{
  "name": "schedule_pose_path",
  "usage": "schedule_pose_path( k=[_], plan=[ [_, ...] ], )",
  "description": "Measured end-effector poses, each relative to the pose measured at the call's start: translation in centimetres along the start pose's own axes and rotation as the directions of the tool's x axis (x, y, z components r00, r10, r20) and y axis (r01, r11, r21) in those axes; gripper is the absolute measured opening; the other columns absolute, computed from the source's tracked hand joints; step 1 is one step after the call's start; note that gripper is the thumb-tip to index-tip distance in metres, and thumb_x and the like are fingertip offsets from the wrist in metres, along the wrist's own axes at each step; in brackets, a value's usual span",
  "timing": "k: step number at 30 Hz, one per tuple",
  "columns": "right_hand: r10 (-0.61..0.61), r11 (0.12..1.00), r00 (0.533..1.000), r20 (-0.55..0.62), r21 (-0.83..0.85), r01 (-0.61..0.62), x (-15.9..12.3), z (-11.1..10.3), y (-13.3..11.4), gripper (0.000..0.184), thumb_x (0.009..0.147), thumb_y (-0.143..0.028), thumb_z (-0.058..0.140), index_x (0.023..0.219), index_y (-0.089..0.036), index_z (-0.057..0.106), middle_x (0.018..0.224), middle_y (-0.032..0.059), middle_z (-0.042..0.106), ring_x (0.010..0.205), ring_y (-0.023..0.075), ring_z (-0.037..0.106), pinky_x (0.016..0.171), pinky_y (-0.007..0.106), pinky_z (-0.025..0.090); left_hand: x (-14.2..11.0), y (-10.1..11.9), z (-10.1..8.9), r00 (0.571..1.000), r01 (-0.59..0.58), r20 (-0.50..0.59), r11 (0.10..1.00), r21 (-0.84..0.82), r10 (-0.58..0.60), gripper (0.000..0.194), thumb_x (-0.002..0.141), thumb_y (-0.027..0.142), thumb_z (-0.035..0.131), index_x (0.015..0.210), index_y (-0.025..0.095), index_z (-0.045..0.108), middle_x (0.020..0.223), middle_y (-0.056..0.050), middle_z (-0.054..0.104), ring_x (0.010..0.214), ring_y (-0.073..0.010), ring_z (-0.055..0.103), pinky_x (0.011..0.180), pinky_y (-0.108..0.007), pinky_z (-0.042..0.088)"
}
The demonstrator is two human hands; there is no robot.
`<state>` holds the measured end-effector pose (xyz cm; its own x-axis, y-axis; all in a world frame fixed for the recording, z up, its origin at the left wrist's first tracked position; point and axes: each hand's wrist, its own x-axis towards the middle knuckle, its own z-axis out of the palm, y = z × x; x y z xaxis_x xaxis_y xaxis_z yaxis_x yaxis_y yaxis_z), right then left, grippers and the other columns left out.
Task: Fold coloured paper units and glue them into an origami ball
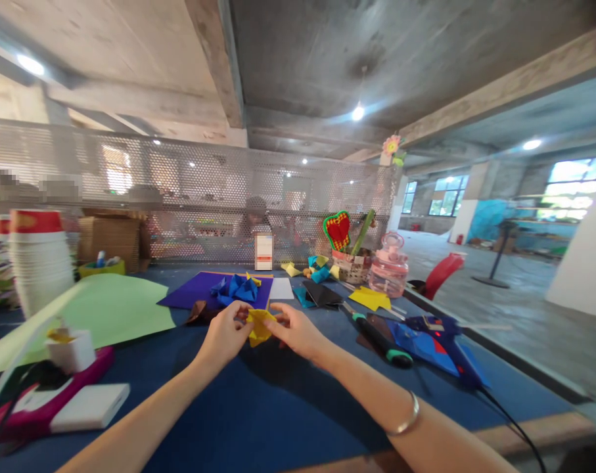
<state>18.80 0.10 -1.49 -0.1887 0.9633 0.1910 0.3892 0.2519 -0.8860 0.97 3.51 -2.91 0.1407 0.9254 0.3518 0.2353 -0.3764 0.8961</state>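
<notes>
A folded piece of yellow paper (261, 330) is held just above the blue table between both hands. My left hand (229, 332) pinches its left side, with thumb and fingers closed on it. On the other side, my right hand (295, 328) grips the right edge in the same way, and a silver bangle circles that wrist. Behind the hands, blue folded paper pieces (236, 289) rest on purple sheets (189, 290). A dark brown folded piece (200, 312) lies beside my left hand. Fingertips partly cover the yellow paper, so its exact folds are hard to make out.
On the right lie a blue glue gun (443, 341), a black-and-green handled tool (381, 338), yellow paper (370, 298) and a pink bottle (389, 270). On the left are a green sheet (125, 309), stacked paper cups (41, 263) and a magenta power strip (98, 364). A perforated screen (199, 197) stands behind.
</notes>
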Motion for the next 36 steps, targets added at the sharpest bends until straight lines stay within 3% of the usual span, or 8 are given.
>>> schedule_pose_path(
  k=[7,14,19,24,28,31,34,36],
  plan=[
    [0.015,0.997,0.993,0.116,0.073,-0.024,-0.6,0.5,-0.4,0.020,0.082,-0.019,0.051,0.097,-0.016,0.064,0.064,-0.0018,0.064,0.048,0.0104,0.059,0.041,0.017,0.045,-1.3,1.2,0.9,0.991,-0.132,0.016,0.983,0.131,0.131,0.021,0.068,0.021,0.056,0.089,0.019,0.060,0.069,0.001,0.061,0.065,-0.0158,0.060,0.063,-0.027,0.049],
    [0.058,0.992,0.997,0.043,0.110,-0.062,-0.1,0.0,0.1,0.019,0.079,-0.013,0.047,0.092,-0.016,0.060,0.063,0.0004,0.066,0.046,0.0120,0.059,0.039,0.019,0.044,-1.1,1.6,1.0,0.986,-0.158,0.077,0.981,0.111,0.150,0.036,0.070,0.034,0.065,0.101,0.019,0.054,0.088,-0.002,0.062,0.075,-0.0163,0.064,0.070,-0.028,0.053],
    [0.116,0.979,0.992,-0.054,0.177,-0.105,0.4,-0.8,0.0,0.022,0.079,-0.010,0.040,0.093,-0.015,0.056,0.073,0.0030,0.066,0.050,0.0109,0.059,0.041,0.018,0.044,0.6,1.3,-2.5,0.964,-0.235,0.028,0.799,0.554,0.265,0.023,0.082,0.025,0.052,0.103,0.020,0.061,0.109,-0.007,0.057,0.103,-0.0214,0.055,0.094,-0.038,0.044],
    [0.173,0.960,0.982,-0.082,0.238,-0.149,0.6,-1.1,-0.5,0.026,0.077,-0.008,0.039,0.098,-0.014,0.054,0.075,0.0044,0.066,0.053,0.0106,0.060,0.042,0.017,0.044,1.3,0.2,-5.9,0.989,-0.094,-0.022,0.752,0.652,0.143,0.017,0.063,0.013,0.064,0.077,0.021,0.068,0.098,-0.007,0.059,0.106,-0.0329,0.046,0.098,-0.055,0.030],
    [0.169,0.953,0.982,-0.089,0.269,-0.139,0.4,-1.1,-0.7,0.032,0.076,-0.009,0.041,0.104,-0.015,0.055,0.076,0.0036,0.066,0.052,0.0112,0.061,0.041,0.018,0.043,1.6,0.7,-6.1,0.999,-0.042,0.007,0.829,0.558,0.046,0.004,0.067,0.019,0.062,0.070,0.018,0.065,0.092,-0.008,0.062,0.102,-0.0319,0.050,0.095,-0.051,0.032],
    [0.141,0.951,0.985,-0.098,0.290,-0.108,0.3,-1.3,-0.9,0.041,0.076,-0.008,0.040,0.113,-0.018,0.055,0.081,0.0024,0.066,0.053,0.0108,0.062,0.041,0.017,0.042,1.8,1.8,-5.7,0.994,-0.009,0.105,0.920,0.391,-0.034,0.024,0.079,0.035,0.054,0.089,0.016,0.065,0.090,-0.008,0.066,0.090,-0.0262,0.059,0.084,-0.041,0.044],
    [0.117,0.945,0.988,-0.105,0.318,-0.078,0.3,-1.6,-1.1,0.047,0.077,-0.008,0.038,0.119,-0.022,0.054,0.088,0.0022,0.065,0.056,0.0106,0.064,0.043,0.018,0.044,1.5,2.7,-5.4,0.959,0.089,0.261,0.992,0.089,-0.109,0.033,0.085,0.044,0.051,0.102,0.017,0.061,0.097,-0.007,0.068,0.087,-0.0200,0.063,0.077,-0.033,0.049],
    [0.108,0.939,0.988,-0.110,0.338,-0.065,0.3,-1.7,-1.2,0.048,0.078,-0.008,0.037,0.121,-0.022,0.054,0.092,0.0028,0.065,0.058,0.0108,0.065,0.045,0.019,0.045,1.2,3.0,-5.3,0.910,0.245,0.384,0.950,-0.193,-0.157,0.031,0.081,0.043,0.062,0.098,0.017,0.061,0.097,-0.006,0.068,0.085,-0.0172,0.063,0.075,-0.029,0.051]
  ],
)
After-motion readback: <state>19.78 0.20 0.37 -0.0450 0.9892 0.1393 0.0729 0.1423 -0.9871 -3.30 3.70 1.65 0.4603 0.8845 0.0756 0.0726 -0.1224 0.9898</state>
